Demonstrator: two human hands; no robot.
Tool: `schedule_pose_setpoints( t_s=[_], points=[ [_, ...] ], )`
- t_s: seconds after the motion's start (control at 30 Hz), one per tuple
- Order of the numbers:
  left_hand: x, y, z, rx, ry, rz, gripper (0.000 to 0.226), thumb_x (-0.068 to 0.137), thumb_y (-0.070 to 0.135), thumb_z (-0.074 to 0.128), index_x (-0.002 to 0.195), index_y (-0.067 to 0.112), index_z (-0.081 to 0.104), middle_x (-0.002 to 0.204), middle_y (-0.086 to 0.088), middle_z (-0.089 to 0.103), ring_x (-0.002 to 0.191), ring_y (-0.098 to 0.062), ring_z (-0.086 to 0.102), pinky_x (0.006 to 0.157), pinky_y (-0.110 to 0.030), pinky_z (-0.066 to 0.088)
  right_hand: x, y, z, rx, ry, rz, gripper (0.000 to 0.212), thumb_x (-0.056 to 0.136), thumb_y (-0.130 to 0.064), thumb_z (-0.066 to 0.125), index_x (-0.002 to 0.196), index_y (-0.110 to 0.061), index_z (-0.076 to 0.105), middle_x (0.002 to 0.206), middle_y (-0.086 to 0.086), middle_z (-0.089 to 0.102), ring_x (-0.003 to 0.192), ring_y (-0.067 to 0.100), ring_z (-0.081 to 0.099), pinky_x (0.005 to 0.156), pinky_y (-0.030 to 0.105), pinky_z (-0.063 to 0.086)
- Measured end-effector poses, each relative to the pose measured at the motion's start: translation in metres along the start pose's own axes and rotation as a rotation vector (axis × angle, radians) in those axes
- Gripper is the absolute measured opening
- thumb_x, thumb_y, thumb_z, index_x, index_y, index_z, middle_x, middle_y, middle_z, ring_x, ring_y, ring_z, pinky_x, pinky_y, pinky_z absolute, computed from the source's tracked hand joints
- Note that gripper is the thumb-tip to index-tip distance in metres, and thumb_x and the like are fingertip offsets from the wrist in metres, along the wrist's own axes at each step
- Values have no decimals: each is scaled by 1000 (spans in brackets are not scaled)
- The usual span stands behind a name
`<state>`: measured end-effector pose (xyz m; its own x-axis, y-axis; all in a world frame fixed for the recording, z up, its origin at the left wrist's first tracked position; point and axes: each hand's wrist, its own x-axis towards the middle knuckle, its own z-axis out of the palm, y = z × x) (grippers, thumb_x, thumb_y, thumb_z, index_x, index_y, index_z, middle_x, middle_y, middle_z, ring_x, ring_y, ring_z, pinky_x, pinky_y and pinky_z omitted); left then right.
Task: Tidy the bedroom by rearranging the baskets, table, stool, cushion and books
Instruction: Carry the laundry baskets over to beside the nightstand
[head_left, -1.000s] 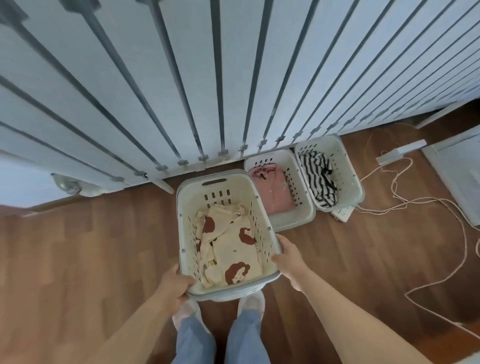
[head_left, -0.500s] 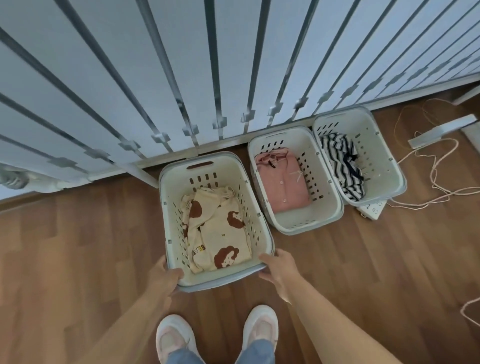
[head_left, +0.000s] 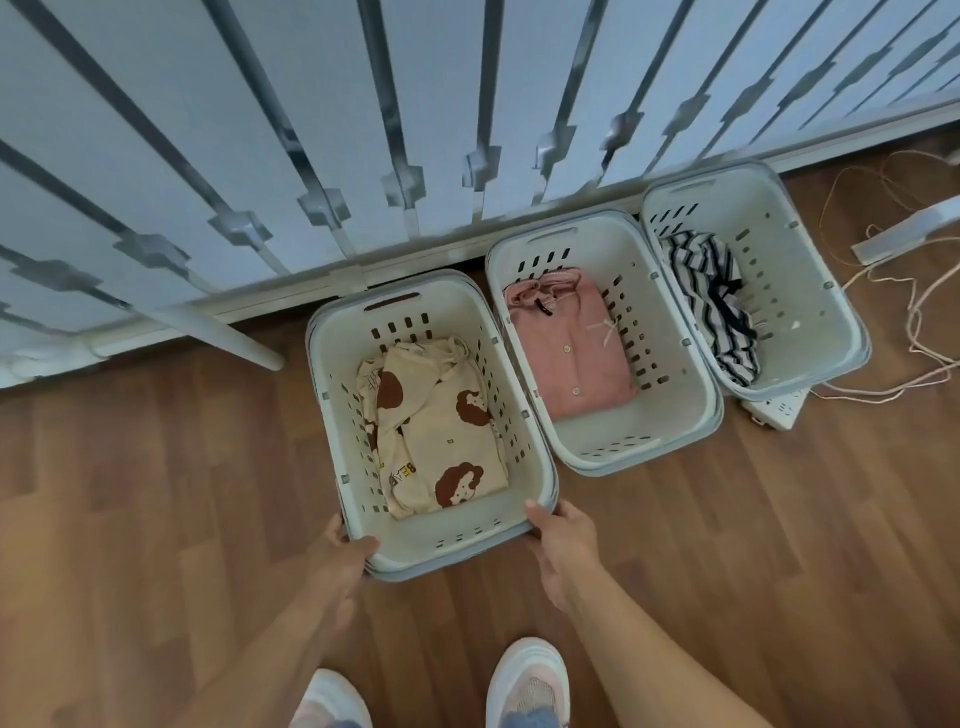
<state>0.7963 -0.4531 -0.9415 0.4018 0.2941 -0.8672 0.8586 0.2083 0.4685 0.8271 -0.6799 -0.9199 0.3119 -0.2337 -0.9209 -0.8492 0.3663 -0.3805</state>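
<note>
Three white slotted laundry baskets stand in a row on the wooden floor against the blue panelled wall. The left basket (head_left: 332, 415) holds a cream garment with brown figures. My left hand (head_left: 340, 558) grips its near left corner, thumb over the rim. My right hand (head_left: 558, 545) rests at its near right corner, fingers hidden under the rim. The middle basket (head_left: 691, 415) holds a folded pink shirt. A striped black-and-white garment lies in the right basket (head_left: 810, 291).
A white power strip (head_left: 776, 408) lies behind the right basket, with pinkish cables (head_left: 919, 312) looping over the floor at the right. A white rod (head_left: 223, 335) leans out from the wall at the left. My shoes (head_left: 527, 686) stand just below the basket.
The left basket has gone forward and down to the floor, and now sits by the wall in line with the other two. Both hands stayed at its near corners.
</note>
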Motion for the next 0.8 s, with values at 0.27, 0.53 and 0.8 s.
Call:
schedule_pose_setpoints(
  t_s=[0.27, 0.53, 0.8],
  points=[
    [27, 3, 6, -96, -68, 12, 51, 90, -11, 50, 137, 8, 43, 128, -17, 56, 103, -29, 56, 87, -40, 46, 25, -2, 13, 12, 7, 0, 18, 96, -4, 52, 110, -12, 61, 101, 4, 64, 107, 24, 59, 107, 43, 42],
    [38, 6, 5, -118, -50, 13, 55, 91, -12, 47, 141, 10, 40, 132, -16, 54, 107, -28, 55, 98, -43, 45, 35, -2, 19, 9, 5, 13, 28, 97, -2, 48, 123, -6, 57, 97, 2, 62, 95, 17, 58, 101, 34, 45],
    [34, 2, 10, -135, -44, -19, 53, 92, -11, 46, 141, 8, 39, 134, -17, 53, 119, -33, 53, 101, -44, 43, 35, -4, 20, 14, 45, -9, 30, 97, -2, 49, 125, -6, 57, 98, 3, 62, 103, 21, 59, 104, 40, 45]
  ],
)
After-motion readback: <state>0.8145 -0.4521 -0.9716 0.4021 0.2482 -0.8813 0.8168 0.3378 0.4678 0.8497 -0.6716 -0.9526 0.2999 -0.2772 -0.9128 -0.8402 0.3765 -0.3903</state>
